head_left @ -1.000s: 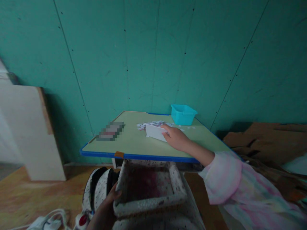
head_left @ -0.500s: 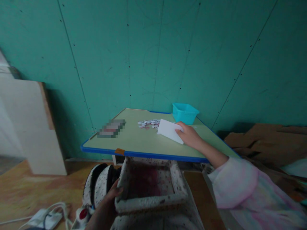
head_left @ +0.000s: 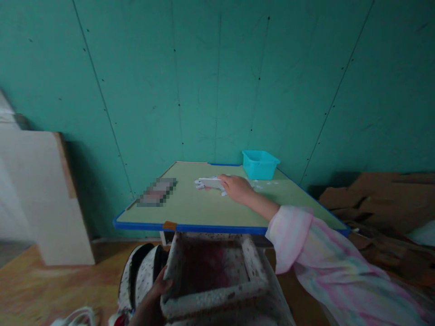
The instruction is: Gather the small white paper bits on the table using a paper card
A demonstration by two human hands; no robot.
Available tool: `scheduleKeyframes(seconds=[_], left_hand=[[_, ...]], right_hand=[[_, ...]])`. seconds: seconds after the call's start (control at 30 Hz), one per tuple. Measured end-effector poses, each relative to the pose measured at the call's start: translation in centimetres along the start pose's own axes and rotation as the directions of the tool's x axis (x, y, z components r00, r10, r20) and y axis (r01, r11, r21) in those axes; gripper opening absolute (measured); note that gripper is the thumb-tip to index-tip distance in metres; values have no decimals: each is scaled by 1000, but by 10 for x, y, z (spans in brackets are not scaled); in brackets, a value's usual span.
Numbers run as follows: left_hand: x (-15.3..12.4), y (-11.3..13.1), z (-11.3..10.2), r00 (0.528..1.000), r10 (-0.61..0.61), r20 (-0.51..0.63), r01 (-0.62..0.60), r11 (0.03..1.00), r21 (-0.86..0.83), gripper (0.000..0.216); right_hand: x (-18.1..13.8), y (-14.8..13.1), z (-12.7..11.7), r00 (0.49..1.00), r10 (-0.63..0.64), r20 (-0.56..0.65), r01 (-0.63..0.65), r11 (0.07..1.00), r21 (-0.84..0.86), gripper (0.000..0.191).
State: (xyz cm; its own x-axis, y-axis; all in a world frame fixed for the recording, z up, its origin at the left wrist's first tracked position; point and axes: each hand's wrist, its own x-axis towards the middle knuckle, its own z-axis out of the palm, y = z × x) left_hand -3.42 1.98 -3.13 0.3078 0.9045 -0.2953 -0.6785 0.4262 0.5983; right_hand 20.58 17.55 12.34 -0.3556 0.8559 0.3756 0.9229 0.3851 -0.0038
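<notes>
My right hand (head_left: 238,187) reaches over the green table (head_left: 190,208) and grips a white card (head_left: 210,182), which lies nearly flat over a pile of small white paper pieces (head_left: 200,184). My arm wears a pale pink striped sleeve (head_left: 306,244). Low in view, my left hand (head_left: 157,292) holds the left rim of a speckled white box (head_left: 210,276) with a dark reddish inside.
A turquoise plastic bin (head_left: 260,164) stands at the table's back right. A blurred flat item (head_left: 157,191) lies on the table's left. A spotted bag (head_left: 137,276) sits beside the box. Brown cardboard (head_left: 380,199) is piled on the right; a white board (head_left: 41,199) leans left.
My right hand swung the white card from the right of the paper pile back left and laid it low over the pieces. The left hand stays on the box rim.
</notes>
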Motion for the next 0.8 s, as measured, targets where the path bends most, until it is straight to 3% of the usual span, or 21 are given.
scheduleKeyframes(seconds=[0.2,0.43,0.63,0.8], left_hand=[[3,-3,-8,996,23,-89,-15,995,97,58],[2,0,1,999,-8,51,10,999,-39,56],[-3,5,7,1000,17,24,-17,1000,-6,58],[-1,3,3,1000,29,-9,-29,999,14,54]], right_hand=[[-34,2,-12,997,-67,-47,75,978,194,34],[-34,11,-17,994,44,-101,-5,931,364,29],[-46,5,-2,998,-2,-63,29,904,426,28],[-68,2,-14,998,-43,-48,60,884,463,26]])
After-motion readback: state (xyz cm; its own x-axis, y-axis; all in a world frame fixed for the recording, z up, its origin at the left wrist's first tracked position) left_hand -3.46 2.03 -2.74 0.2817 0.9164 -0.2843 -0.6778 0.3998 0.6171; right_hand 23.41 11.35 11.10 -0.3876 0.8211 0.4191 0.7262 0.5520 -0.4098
